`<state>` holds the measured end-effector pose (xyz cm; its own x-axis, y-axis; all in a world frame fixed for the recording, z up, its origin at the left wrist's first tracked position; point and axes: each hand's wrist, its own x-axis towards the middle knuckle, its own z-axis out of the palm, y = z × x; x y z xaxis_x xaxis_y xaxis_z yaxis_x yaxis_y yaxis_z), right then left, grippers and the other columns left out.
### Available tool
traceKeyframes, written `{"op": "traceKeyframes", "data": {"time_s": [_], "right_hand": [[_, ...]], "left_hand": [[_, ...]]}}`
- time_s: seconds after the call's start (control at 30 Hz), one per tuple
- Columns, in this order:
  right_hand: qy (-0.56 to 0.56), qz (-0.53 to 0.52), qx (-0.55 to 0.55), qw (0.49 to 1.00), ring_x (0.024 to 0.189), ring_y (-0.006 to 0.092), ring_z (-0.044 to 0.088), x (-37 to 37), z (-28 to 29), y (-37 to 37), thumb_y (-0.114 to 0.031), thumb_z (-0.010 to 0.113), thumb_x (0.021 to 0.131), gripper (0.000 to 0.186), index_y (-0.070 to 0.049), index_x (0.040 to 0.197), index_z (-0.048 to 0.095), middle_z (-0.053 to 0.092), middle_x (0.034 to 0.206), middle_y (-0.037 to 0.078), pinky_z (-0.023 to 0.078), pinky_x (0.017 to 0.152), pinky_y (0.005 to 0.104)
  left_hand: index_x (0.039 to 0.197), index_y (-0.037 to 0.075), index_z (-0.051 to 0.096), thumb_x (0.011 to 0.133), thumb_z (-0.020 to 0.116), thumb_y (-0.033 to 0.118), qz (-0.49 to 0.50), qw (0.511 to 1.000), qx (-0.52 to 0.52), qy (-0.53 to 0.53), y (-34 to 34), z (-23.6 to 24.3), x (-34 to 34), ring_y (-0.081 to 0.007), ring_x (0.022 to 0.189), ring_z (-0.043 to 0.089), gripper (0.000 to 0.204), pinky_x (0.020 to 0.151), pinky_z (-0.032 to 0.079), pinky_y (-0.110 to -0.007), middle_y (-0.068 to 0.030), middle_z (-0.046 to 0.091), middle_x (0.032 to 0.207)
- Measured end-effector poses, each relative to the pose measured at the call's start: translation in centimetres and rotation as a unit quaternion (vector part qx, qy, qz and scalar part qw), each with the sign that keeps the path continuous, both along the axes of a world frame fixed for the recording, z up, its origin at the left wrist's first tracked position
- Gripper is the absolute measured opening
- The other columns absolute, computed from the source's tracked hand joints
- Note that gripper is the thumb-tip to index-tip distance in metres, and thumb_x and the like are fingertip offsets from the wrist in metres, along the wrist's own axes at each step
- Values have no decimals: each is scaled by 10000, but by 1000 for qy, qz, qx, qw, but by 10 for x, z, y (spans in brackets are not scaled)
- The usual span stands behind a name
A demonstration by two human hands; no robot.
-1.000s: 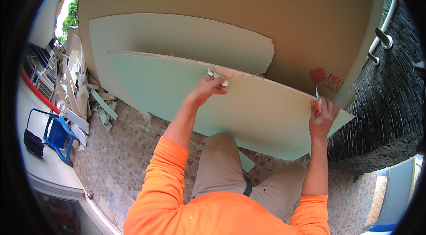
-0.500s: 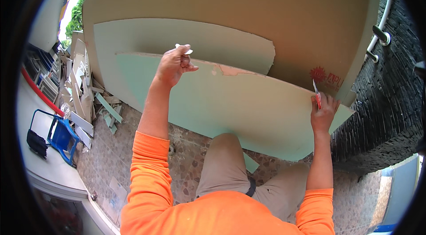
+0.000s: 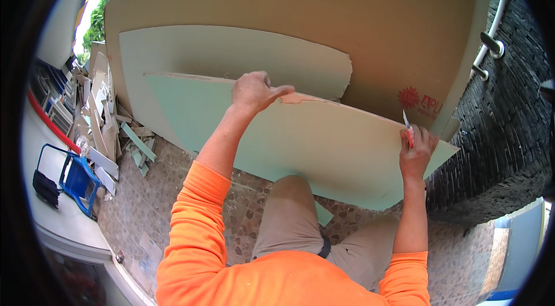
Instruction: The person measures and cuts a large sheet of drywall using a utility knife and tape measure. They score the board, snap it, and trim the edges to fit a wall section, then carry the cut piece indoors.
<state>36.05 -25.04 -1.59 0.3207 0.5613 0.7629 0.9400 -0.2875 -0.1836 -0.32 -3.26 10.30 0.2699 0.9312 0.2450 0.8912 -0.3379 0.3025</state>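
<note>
Pebble-patterned floor (image 3: 244, 207); right grip (image 3: 418, 153) closed round red-handled knife (image 3: 411, 137)

The left forearm (image 3: 222, 139) is slanted up and rightward from the lower left of the frame. The left hand (image 3: 250, 92) is held just above the centre, thumb stretched rightward, fingers bent and partly hidden. At lower right, the right forearm (image 3: 411, 213) is raised nearly upright; the right hand (image 3: 416, 158) is closed, its fingers curled, thumb pointed upward.
</note>
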Motion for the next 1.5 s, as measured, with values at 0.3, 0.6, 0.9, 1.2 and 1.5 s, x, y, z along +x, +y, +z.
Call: {"op": "traceKeyframes", "data": {"time_s": [0.3,0.6,0.9,1.2,1.5], "right_hand": [[-8,2,2,1000,1228,336,548,-3,0,-4,-378,665,963,365,-114,1215,667,641,1186,92,282,1174,611],[-2,2,5,1000,1238,332,541,-1,-1,-2,-370,674,956,361,-117,1213,668,636,1195,93,280,1175,609],[-7,0,-5,1000,1242,327,543,-2,0,-6,-346,689,947,352,-114,1211,671,639,1194,90,279,1178,604],[-10,-3,-6,1000,1234,352,548,-1,-2,-4,-357,681,955,356,-118,1219,672,640,1200,96,272,1171,632],[-9,6,-9,1000,1227,349,545,2,-1,-4,-368,680,950,370,-113,1218,672,639,1187,100,275,1168,632]], "left_hand": [[805,-9,699,939,678,478,-52,978,-162,-121,13,-62,-11,-219,732,732,506,681,563,-376,-113,708,745],[771,32,578,1000,517,262,-31,804,-304,-510,32,-67,-15,-175,606,574,331,660,603,-392,-48,549,725],[763,63,579,963,620,604,-6,892,-182,-414,40,8,-53,-152,503,572,578,510,548,-326,-34,538,640],[714,2,614,981,617,527,-24,918,-171,-358,36,-70,-18,-152,539,602,589,536,554,-310,-60,607,640],[846,110,576,1070,563,309,-83,692,-266,-666,37,-105,-25,-94,533,504,301,679,588,-320,46,495,676]]}}
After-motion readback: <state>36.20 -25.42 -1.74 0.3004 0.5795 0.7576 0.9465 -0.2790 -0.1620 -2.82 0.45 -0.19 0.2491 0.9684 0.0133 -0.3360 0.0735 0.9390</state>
